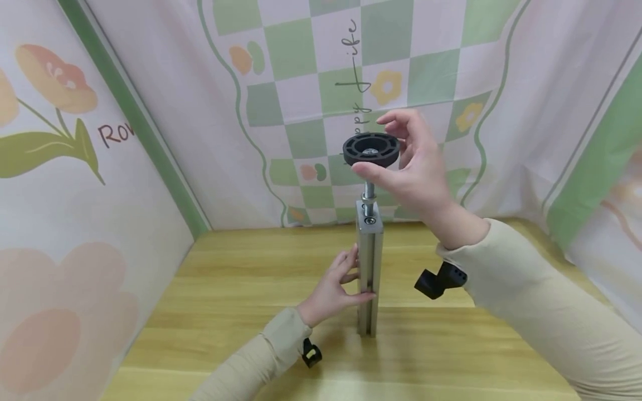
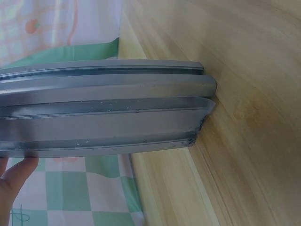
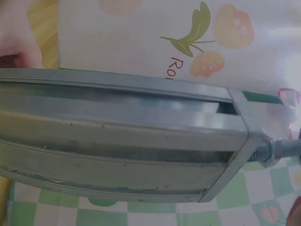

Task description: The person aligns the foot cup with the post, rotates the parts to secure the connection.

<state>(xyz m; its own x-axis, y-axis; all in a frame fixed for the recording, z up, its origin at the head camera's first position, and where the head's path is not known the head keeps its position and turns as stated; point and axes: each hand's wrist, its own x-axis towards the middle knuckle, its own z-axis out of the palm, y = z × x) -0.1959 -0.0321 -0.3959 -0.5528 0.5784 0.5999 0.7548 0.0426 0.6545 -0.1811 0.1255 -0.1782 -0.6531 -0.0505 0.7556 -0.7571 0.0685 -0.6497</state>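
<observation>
An aluminium profile [image 1: 370,262] stands upright on the wooden table, slots running along its sides. An end plate [image 1: 369,223] with bolts caps it, and a threaded rod with a nut [image 1: 369,197] rises from that plate. On top of the rod sits a round black levelling foot [image 1: 371,149]. My left hand [image 1: 333,287] grips the profile around mid-height, thumb across the near side. My right hand [image 1: 416,164] curls round the foot, thumb at its near rim; the index finger arches beyond the far rim. Whether every fingertip touches is unclear.
Printed cloth curtains [image 1: 321,100] with checks and flowers hang behind and at both sides. The wooden table [image 1: 225,289] extends around the profile's base. Black camera mounts [image 1: 441,280] are strapped at both wrists.
</observation>
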